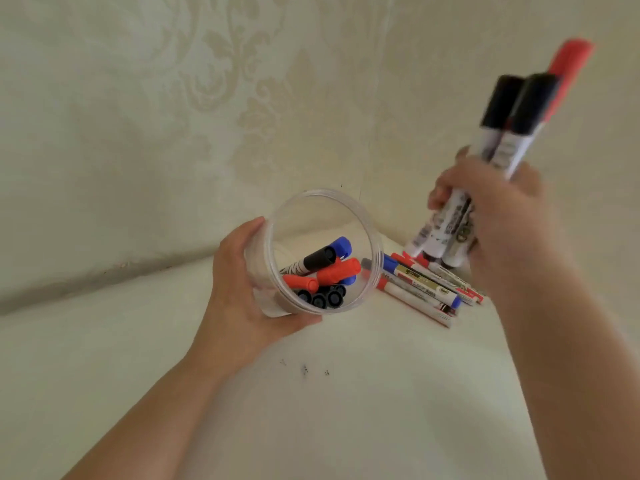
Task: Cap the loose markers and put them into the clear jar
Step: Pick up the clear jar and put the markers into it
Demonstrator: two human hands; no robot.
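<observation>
Markers: small batch already in clear jar [322,251], jar tilted toward viewer, cupped in left hand [239,289], fingers curled round its wall. Beyond, loose pile [426,285] lying on white surface [311,410] just beside jar. Farther up, right hand [498,209] clenched round capped bundle [485,174], black and red caps up, blurred. Risk, as judged: thick bundle could jam at rim or tip the tilted jar; loose grasp could spill markers.
</observation>
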